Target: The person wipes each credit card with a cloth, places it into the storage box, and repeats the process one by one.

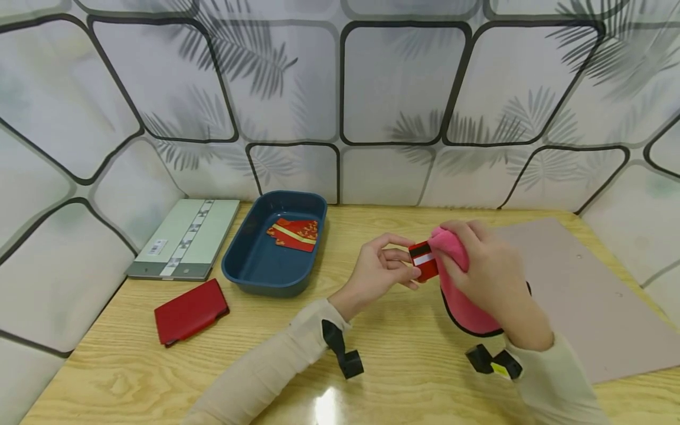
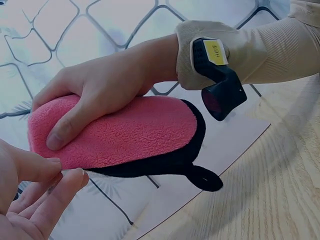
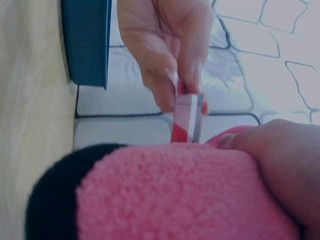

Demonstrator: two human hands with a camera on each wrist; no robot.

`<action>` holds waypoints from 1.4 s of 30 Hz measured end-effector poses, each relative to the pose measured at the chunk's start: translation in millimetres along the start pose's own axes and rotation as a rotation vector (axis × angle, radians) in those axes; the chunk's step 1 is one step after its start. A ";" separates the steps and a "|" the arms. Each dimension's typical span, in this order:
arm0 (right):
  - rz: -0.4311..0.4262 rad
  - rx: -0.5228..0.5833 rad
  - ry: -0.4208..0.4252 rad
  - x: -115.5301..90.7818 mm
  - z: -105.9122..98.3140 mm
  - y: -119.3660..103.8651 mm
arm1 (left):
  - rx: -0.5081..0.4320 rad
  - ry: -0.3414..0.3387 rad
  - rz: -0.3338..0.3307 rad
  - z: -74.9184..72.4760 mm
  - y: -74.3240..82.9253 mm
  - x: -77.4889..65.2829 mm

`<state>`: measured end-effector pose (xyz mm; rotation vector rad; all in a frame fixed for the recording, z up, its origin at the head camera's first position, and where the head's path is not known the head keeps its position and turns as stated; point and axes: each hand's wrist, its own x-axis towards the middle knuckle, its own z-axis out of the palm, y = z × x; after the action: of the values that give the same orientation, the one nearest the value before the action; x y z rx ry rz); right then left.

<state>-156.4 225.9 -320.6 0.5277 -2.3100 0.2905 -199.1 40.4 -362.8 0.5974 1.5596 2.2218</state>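
Observation:
Between thumb and fingers, my left hand (image 1: 379, 267) pinches one end of a red card (image 1: 424, 261) with a black stripe and a white strip. A pink fleecy cloth (image 1: 468, 307) with black edging is gripped by my right hand (image 1: 489, 268), its upper end folded against the card. The left wrist view shows a black hanging loop (image 2: 206, 179) on the cloth. In the right wrist view the card (image 3: 186, 120) stands edge-up behind the cloth (image 3: 180, 190), which hides its lower part. Both hands are above the table, right of the tray.
A dark blue tray (image 1: 265, 275) holds red-and-gold cards (image 1: 294, 234). To its left lie a pale green flat case (image 1: 183, 236) with a patterned band and a dark red wallet (image 1: 191, 311). A grey board (image 1: 589, 295) covers the table's right side. Patterned curtains (image 1: 404, 82) enclose the table.

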 end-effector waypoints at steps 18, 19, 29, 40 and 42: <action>-0.075 0.178 -0.016 -1.3 2.8 -14.0 | 0.024 -0.005 0.026 -2.2 1.4 -1.0; -0.068 0.183 -0.016 -1.3 2.7 -12.2 | 0.029 0.001 0.022 -2.3 1.6 -1.0; -0.021 0.198 -0.003 -0.8 1.2 12.2 | 0.043 0.023 0.020 -2.4 5.3 -1.2; 0.092 0.159 0.011 -0.9 -6.4 26.7 | 0.024 0.077 0.006 -5.0 15.9 -2.3; 0.106 0.153 0.018 -0.8 -8.2 28.6 | 0.023 0.109 -0.006 -5.7 17.5 -1.9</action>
<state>-163.8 254.5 -316.9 0.4759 -2.3145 0.5242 -201.3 29.2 -348.3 0.4847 1.6401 2.2697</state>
